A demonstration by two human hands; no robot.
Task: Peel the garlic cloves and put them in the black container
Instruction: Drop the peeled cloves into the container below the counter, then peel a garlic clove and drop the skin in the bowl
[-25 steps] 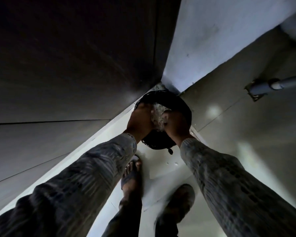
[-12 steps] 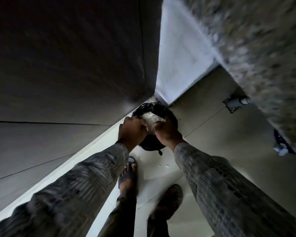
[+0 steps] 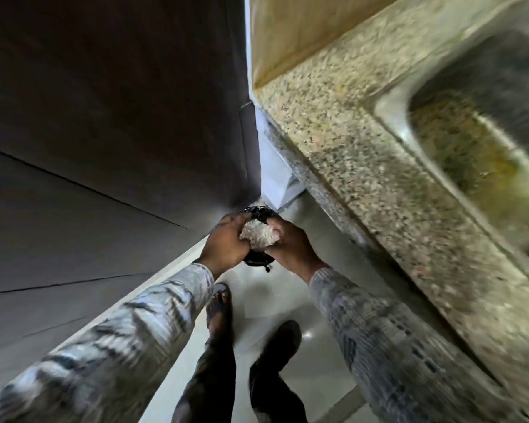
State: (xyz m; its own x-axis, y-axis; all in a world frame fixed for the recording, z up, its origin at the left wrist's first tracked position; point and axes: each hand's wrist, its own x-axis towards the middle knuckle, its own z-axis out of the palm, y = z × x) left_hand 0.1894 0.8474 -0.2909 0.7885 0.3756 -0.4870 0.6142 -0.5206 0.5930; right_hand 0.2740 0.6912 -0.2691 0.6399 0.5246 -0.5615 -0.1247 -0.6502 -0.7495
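Left hand (image 3: 226,241) and right hand (image 3: 292,247) cup seemingly garlic skins (image 3: 258,235) above a black bin (image 3: 255,260); cabinet (image 3: 104,117) left, counter (image 3: 364,178) right.

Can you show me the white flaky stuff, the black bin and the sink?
white flaky stuff (image 3: 258,235): head view, middle of the clump.
black bin (image 3: 256,260): head view, its near edge below the clump.
sink (image 3: 471,148): head view, inside the basin.

Left grip (image 3: 226,244), right grip (image 3: 292,248) (peels (image 3: 258,236) between)
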